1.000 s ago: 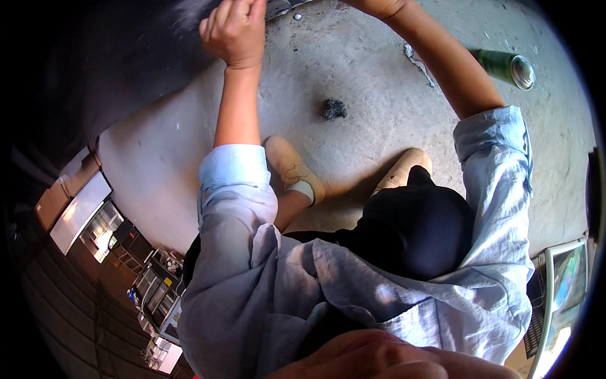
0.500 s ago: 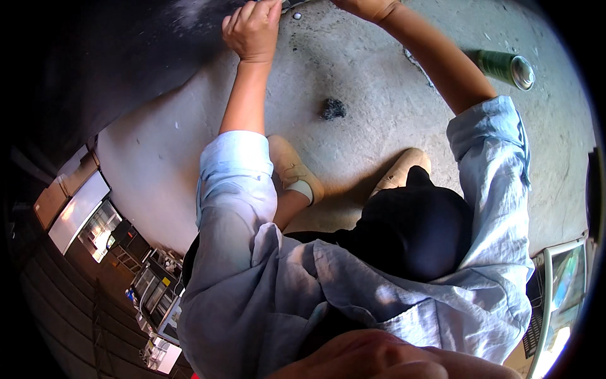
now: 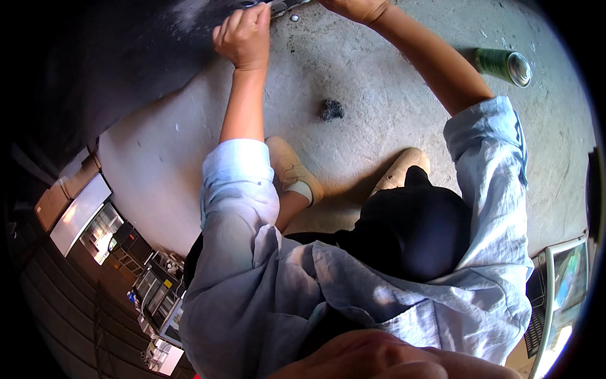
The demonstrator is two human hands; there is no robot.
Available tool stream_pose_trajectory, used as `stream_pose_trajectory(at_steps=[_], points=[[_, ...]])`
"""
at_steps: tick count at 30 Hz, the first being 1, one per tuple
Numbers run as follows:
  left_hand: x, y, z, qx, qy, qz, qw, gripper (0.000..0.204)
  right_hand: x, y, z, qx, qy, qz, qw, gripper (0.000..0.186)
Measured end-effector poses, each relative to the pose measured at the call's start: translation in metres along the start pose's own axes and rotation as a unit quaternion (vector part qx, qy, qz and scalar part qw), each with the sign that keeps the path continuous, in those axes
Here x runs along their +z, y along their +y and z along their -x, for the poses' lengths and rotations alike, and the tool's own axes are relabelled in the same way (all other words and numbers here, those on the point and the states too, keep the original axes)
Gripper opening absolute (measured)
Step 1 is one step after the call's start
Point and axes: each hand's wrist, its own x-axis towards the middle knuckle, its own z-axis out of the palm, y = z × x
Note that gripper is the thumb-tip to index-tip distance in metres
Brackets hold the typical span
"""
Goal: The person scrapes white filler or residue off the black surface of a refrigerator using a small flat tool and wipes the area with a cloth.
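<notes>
Near the top edge my left hand point(image 3: 242, 38) is closed, its fingers curled at one end of a thin, shiny, greyish edge or strip point(image 3: 287, 6). What lies inside the fingers is hidden. To the right, the picture's upper edge cuts off my right hand point(image 3: 358, 7) at the fingers, so its grip does not show. A small whitish round thing point(image 3: 295, 18) rests on the floor just below the strip. Beyond my left hand is a large dark surface point(image 3: 145, 57), too dim to identify.
A green can point(image 3: 503, 66) lies on its side to the right of my right forearm. On the concrete floor point(image 3: 391, 95), a dark clump point(image 3: 331, 110) sits ahead of my beige shoes point(image 3: 291, 167). Cardboard boxes point(image 3: 53, 205) stand at far left, a glass-paned frame point(image 3: 568, 284) at lower right.
My left hand has shifted slightly left and down, still closed. The right hand has moved a little left as well. More of the shiny strip shows between them.
</notes>
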Motion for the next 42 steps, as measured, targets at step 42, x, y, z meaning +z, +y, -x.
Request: stream_pose_trajectory(at_steps=[42], points=[[0.02, 0.003, 0.011, 0.011, -0.062, 0.015, 0.998, 0.01, 0.005, 0.008, 0.015, -0.005, -0.011, -0.01, 1.0, 0.01]])
